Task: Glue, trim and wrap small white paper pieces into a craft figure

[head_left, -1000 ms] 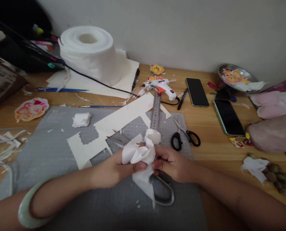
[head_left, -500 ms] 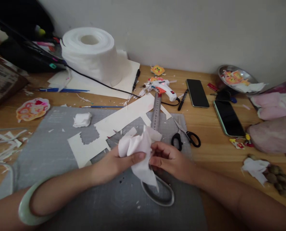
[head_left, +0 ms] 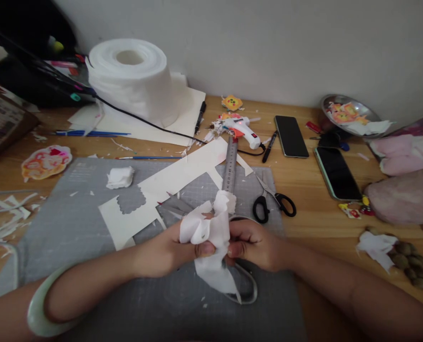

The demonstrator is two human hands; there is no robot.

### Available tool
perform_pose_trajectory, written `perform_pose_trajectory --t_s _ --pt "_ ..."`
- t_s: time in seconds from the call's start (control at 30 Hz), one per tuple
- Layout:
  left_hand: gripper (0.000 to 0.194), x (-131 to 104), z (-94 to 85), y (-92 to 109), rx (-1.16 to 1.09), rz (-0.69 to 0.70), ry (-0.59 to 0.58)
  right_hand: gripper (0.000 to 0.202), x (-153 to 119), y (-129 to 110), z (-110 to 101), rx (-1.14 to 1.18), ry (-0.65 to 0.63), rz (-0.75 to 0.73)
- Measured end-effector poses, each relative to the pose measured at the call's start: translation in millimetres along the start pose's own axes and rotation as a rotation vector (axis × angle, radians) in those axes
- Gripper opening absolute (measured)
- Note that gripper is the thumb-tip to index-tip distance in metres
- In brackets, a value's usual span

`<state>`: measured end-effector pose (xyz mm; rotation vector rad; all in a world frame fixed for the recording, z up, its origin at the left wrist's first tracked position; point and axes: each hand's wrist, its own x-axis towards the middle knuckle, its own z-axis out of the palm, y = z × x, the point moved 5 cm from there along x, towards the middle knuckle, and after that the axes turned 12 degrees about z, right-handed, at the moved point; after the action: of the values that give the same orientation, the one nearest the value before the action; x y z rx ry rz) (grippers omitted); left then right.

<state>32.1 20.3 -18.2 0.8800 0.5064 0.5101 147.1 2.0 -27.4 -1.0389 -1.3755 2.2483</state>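
Observation:
A crumpled piece of thin white cloth is held up over the grey cutting mat. My left hand grips it from the left, with the thumb pressed across its front. At its right edge, my right hand pinches the same cloth between thumb and curled fingers. Below the cloth lie large grey-handled scissors, partly hidden by the cloth and hands; their blades show to the upper left. A small folded white wad rests on the mat beyond my left forearm.
Cut white card, a steel ruler and black-handled scissors lie ahead. Behind stand a big white roll and a glue gun. Two phones and a metal bowl are at the right.
Both hands have shifted slightly, and the cloth between them is folded differently. Its lower end now hangs further down and right, over the scissor handle.

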Motion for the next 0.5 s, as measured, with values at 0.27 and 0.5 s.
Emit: perform_pose_trajectory --t_s 0.27,0.5 --pt "0.030 0.6 -20.6 -0.6 0.033 0.062 0.279 0.030 -2.4 -3.8 -6.8 0.175 0.152 -0.053" --pt "0.014 0.7 -10.0 5.6 0.361 0.152 0.161 0.032 1.7 -3.9 -5.1 0.027 0.243 0.043"
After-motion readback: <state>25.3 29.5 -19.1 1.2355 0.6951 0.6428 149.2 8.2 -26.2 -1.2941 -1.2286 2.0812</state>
